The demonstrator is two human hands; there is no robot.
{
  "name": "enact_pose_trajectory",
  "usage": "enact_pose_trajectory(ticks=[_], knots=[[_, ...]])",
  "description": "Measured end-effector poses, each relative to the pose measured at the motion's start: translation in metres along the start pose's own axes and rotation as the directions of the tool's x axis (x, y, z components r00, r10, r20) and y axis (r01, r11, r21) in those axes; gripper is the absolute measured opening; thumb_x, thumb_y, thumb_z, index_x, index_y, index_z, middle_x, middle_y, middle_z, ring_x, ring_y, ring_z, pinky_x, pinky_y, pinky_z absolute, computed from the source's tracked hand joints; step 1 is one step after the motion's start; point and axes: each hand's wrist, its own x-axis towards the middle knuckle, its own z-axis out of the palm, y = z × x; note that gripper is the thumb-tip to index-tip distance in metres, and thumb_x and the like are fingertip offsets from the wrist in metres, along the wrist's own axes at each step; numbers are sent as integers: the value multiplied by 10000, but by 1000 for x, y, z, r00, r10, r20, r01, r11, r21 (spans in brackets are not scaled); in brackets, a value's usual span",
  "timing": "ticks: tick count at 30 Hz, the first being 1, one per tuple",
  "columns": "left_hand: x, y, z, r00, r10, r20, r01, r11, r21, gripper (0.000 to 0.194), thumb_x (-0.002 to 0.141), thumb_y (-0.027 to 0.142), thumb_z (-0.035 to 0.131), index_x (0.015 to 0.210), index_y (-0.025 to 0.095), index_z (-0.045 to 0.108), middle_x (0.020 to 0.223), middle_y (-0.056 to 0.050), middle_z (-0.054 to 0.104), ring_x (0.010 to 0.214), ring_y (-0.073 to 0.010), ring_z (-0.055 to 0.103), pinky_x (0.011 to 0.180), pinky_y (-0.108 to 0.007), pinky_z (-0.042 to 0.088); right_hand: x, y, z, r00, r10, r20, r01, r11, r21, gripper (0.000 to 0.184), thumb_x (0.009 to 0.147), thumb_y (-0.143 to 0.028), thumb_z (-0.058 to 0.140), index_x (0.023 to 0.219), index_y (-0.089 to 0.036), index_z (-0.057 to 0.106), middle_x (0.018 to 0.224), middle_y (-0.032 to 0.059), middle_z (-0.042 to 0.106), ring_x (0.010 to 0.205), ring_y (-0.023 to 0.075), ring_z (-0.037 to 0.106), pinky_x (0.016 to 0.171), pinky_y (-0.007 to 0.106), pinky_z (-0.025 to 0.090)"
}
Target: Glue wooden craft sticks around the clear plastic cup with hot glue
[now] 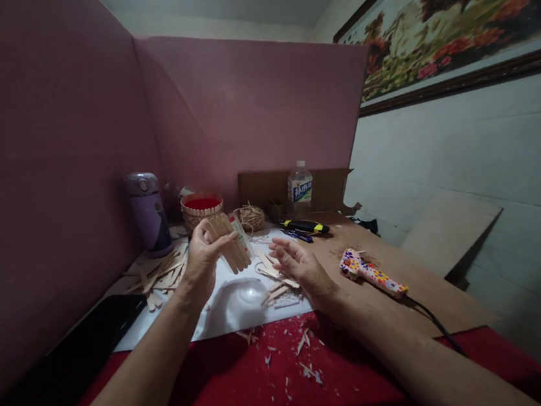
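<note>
My left hand (199,253) grips a small panel of craft sticks (230,243) set side by side, the thumb lying across its front. Behind the panel shows a pale printed piece (240,232) with red and green marks. To the right, my right hand (297,265) is raised with its fingers apart and loosely bent, and nothing shows in it. Close to its fingertips, loose craft sticks (275,290) lie on white paper (225,316). A pile of craft sticks (163,270) rests on the left, behind my left wrist.
A purple flask (147,210), a stick-covered red container (202,204), twine (251,218) and a plastic bottle (300,186) stand along the back. A utility knife (306,226) and a flower-patterned glue gun (371,273) with a cord lie right. Scraps litter the red cloth (253,394).
</note>
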Motion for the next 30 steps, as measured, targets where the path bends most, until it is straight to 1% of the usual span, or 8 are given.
enact_pose_trajectory(ticks=[3, 9, 12, 17, 21, 23, 26, 30], knots=[[12, -11, -13, 998, 38, -51, -34, 997, 73, 598, 458, 123, 831, 993, 164, 568, 903, -16, 660, 839, -175, 599, 789, -286, 428, 2, 0, -3, 998, 0, -55, -2, 999, -45, 584, 715, -635, 675, 1103, -202, 626, 1081, 81, 651, 915, 208, 608, 774, 345, 500], [19, -39, -31, 997, -71, -1, 70, 970, 232, 687, 358, 70, 839, 963, 170, 529, 853, -4, 641, 813, -201, 605, 793, -323, 453, 4, 3, -6, 998, -31, -58, 27, 998, -60, 498, 729, -622, 661, 997, -203, 665, 960, 55, 644, 861, 189, 581, 707, 298, 465], [18, -41, -34, 996, -83, 25, 74, 962, 261, 709, 392, 99, 849, 1024, 172, 535, 949, -40, 639, 915, -232, 604, 868, -358, 442, 4, 3, -7, 998, -48, -42, 45, 996, -72, 460, 744, -614, 651, 946, -202, 677, 918, 43, 633, 821, 173, 568, 685, 278, 450], [19, -41, -36, 996, -85, -19, 87, 963, 254, 929, 352, 55, 859, 1203, 206, 519, 1118, -81, 598, 1139, -297, 536, 1014, -407, 364, 3, 2, -7, 999, -34, -36, 31, 996, -79, 458, 740, -624, 650, 914, -201, 674, 869, 26, 619, 728, 147, 544, 619, 253, 426], [18, -41, -34, 996, -94, -9, 93, 962, 259, 922, 346, 63, 874, 1191, 211, 536, 1069, -68, 622, 1070, -275, 577, 981, -389, 394, 1, 3, -7, 993, -118, -18, 113, 977, -182, 432, 814, -608, 576, 956, -210, 668, 916, 47, 634, 787, 183, 565, 656, 290, 447], [16, -41, -34, 994, -101, 38, 86, 951, 296, 806, 386, 120, 883, 1124, 195, 568, 1020, -61, 649, 978, -249, 608, 922, -366, 428, 1, 3, -5, 963, -268, 39, 266, 909, -321, 362, 880, -527, 532, 1004, -214, 665, 1000, 66, 642, 916, 213, 580, 778, 337, 462], [15, -40, -36, 986, -102, 133, 52, 941, 335, 612, 458, 199, 868, 1015, 175, 614, 963, -57, 681, 895, -228, 621, 847, -343, 451, 5, -3, 3, 864, -451, 223, 497, 696, -519, 283, 941, -345, 479, 1133, -209, 637, 1148, 93, 632, 1094, 235, 540, 968, 394, 398], [17, -38, -39, 982, -67, 176, 3, 941, 337, 567, 463, 197, 858, 986, 172, 640, 956, -51, 682, 882, -221, 617, 819, -324, 453, 15, -16, 20, 788, -457, 413, 599, 412, -687, 395, 924, -192, 452, 1308, -208, 546, 1286, 98, 593, 1165, 267, 471, 1002, 445, 361]])
